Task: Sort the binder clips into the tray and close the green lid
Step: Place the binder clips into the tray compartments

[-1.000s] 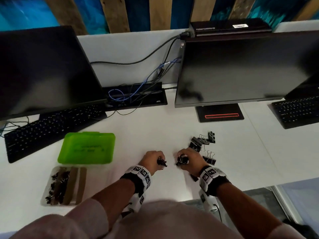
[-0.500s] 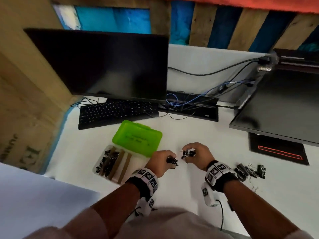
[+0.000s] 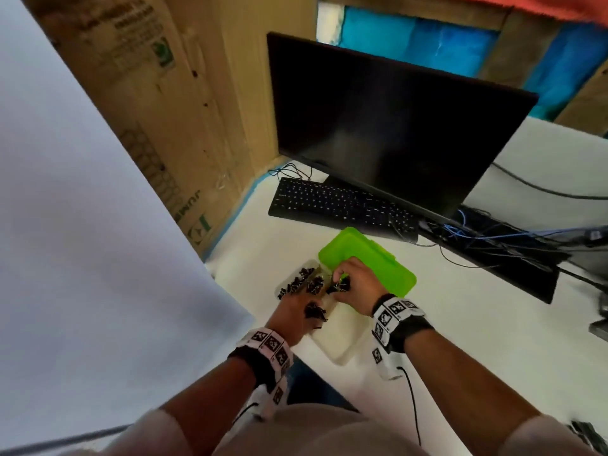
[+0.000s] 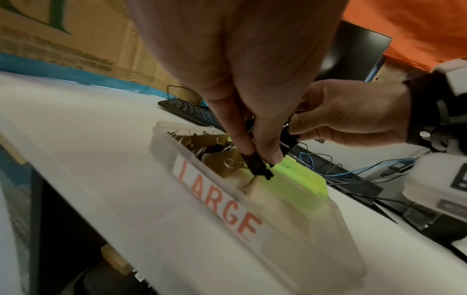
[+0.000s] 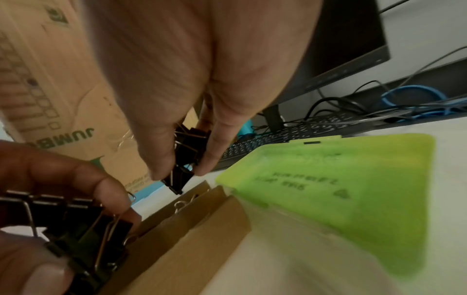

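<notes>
A clear tray with brown cardboard dividers and a "LARGE" label sits near the desk's front edge. Its green lid lies open behind it. Several black binder clips fill the tray's far-left compartment. My left hand hovers over the tray and pinches a bunch of black clips, the lowest one just above a divider. Beside it, my right hand pinches more black clips over the tray's far end, close to the lid.
A black keyboard and a dark monitor stand behind the lid. A tall cardboard box walls the desk's left side. Tangled cables run at the right. A few loose clips lie at the far lower right.
Both hands have carried their clips leftward from the loose pile to above the tray. The view has swung left, so the tray and lid now sit centre.
</notes>
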A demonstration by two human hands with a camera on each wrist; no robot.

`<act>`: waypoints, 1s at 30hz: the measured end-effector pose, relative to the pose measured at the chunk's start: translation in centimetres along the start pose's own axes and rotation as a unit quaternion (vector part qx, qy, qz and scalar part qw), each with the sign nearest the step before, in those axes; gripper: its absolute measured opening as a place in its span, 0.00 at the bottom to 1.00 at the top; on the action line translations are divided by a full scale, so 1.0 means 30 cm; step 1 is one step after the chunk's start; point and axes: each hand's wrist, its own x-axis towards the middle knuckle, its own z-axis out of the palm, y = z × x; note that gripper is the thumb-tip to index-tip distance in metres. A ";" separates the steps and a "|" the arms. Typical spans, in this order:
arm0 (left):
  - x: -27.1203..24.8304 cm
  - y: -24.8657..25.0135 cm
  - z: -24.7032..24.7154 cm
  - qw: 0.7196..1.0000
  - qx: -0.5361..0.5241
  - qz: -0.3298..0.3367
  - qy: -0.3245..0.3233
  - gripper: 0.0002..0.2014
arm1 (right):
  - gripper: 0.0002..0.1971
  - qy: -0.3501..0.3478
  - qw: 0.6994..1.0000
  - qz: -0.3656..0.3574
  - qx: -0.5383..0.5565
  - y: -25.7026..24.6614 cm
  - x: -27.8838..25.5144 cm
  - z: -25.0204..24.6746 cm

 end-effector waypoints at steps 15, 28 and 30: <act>-0.022 -0.037 0.003 0.999 0.016 0.038 -0.007 0.17 | 0.18 -0.088 0.986 -0.114 -0.082 -0.004 0.041 0.087; -0.001 -0.044 0.014 0.998 0.000 0.057 0.023 0.19 | 0.11 -0.055 0.991 -0.100 -0.067 0.065 0.049 0.077; 0.001 -0.043 0.020 0.998 -0.023 0.055 0.014 0.20 | 0.09 -0.060 0.991 -0.095 -0.076 0.072 0.044 0.076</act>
